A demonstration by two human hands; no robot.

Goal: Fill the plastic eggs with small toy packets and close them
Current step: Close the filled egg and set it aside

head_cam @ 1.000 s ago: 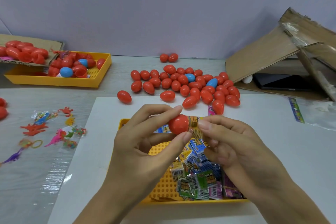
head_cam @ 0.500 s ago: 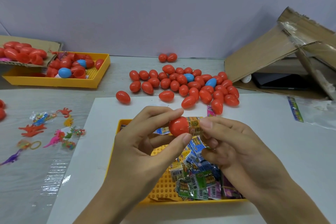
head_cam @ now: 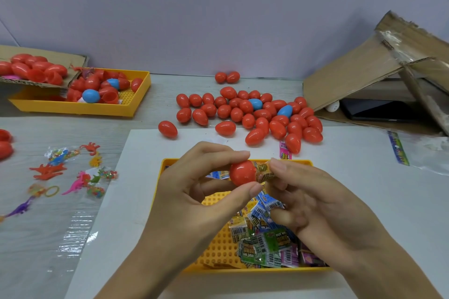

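Head view: left hand (head_cam: pixel 194 192) pinches red egg half (head_cam: pixel 242 172), right hand (head_cam: pixel 315 204) pinches packet (head_cam: pixel 264 171), its end hidden inside.

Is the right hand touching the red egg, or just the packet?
Cannot tell. In the head view the right hand pinches the packet stuffed into the egg; whether its fingertips reach the egg's rim is unclear.

Two hands are in view, a left hand (head_cam: pixel 194 192) and a right hand (head_cam: pixel 315 204), with one red egg half (head_cam: pixel 242 172) and one packet (head_cam: pixel 264 172) between them. Two yellow trays lie on the table: a near tray (head_cam: pixel 218 250) and a far tray (head_cam: pixel 80 108). The loose pile of closed eggs (head_cam: pixel 250 114) holds two blue eggs (the red ones overlap too much for a sure count). Two red eggs (head_cam: pixel 227 77) sit apart behind it. The far tray shows two more blue eggs (head_cam: pixel 91 95).
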